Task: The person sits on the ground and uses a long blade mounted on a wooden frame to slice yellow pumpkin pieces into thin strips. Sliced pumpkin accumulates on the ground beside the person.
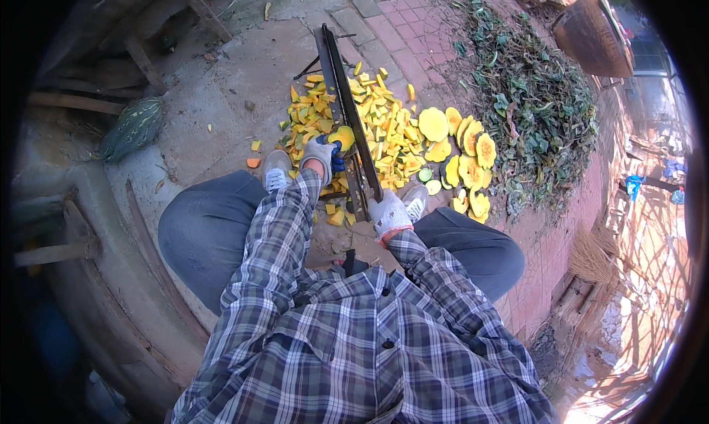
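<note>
A long hinged fodder chopper with a dark metal blade (pixel 354 111) stands in front of me, its narrow base (pixel 328 83) beneath the blade. My right hand (pixel 389 212), in a white knit glove, grips the near end of the blade arm. My left hand (pixel 323 157), in a grey glove with blue coating, holds a yellow pumpkin piece (pixel 342 138) beside the raised blade, over the base. The fingers under the piece are partly hidden. Chopped pumpkin chunks (pixel 388 127) lie heaped on both sides of the chopper.
Round pumpkin slices (pixel 433 125) lie at the right of the heap, beside a pile of wilted green leaves (pixel 532 102). A whole green pumpkin (pixel 134 129) rests at left near wooden posts (pixel 145 64). A straw broom (pixel 592 255) and a brown container (pixel 592 36) are farther right.
</note>
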Available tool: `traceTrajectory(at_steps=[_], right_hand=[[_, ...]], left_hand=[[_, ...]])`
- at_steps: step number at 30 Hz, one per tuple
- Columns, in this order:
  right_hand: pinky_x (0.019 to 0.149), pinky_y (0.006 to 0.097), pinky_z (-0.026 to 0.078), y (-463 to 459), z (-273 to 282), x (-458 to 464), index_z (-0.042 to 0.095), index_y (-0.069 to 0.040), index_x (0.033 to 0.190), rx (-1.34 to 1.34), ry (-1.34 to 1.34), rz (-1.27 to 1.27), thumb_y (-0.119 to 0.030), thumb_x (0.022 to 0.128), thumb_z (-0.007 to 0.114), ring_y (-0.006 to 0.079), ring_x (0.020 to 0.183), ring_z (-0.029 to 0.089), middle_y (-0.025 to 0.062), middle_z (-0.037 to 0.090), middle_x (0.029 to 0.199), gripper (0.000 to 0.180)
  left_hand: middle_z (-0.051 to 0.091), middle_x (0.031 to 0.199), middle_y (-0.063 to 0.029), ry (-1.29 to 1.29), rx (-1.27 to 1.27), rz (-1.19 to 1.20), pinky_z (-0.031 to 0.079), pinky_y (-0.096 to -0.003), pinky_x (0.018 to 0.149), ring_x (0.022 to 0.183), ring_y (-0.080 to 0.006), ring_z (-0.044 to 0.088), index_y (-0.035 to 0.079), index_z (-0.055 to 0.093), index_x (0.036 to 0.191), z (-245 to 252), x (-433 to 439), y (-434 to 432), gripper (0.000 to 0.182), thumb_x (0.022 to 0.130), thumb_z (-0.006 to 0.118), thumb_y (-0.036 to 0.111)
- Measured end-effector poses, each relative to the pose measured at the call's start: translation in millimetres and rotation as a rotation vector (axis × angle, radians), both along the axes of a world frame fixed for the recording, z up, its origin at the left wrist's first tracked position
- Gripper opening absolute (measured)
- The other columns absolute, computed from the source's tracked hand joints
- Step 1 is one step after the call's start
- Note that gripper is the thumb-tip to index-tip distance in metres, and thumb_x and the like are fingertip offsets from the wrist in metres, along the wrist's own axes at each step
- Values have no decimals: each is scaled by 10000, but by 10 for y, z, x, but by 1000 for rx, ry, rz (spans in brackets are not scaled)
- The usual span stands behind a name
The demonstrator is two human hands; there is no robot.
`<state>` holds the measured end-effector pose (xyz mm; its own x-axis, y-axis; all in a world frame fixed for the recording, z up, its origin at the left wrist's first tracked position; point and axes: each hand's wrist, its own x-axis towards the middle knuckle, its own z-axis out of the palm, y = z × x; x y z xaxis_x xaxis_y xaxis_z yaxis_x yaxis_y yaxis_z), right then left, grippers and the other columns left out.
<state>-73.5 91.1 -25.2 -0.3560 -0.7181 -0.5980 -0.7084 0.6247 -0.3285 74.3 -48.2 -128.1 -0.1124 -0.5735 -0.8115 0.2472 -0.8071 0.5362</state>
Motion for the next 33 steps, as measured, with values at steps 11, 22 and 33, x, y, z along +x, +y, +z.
traceTrajectory(at_steps=[11,22,33], right_hand=[[824,479,500,-165,375,-125,640,40,996,35,65,98,-367,831,590,443,954,645,309,662,942,442],[829,480,506,7,-155,147,624,19,1029,-33,40,-19,-318,858,616,453,961,636,306,661,938,378],[823,486,509,-5,50,70,610,28,987,-6,161,16,-305,859,620,441,957,644,314,659,936,356]], left_hand=[[671,833,-134,35,-54,-219,552,-371,467,524,-234,614,143,458,1428,-11,218,-191,604,867,670,81],[681,911,-142,-237,-78,-308,567,-365,512,677,-227,660,12,593,1195,14,163,-294,467,793,781,156],[686,994,-199,125,60,148,632,-454,570,725,-314,705,-19,501,1170,0,-15,-101,353,875,677,61]])
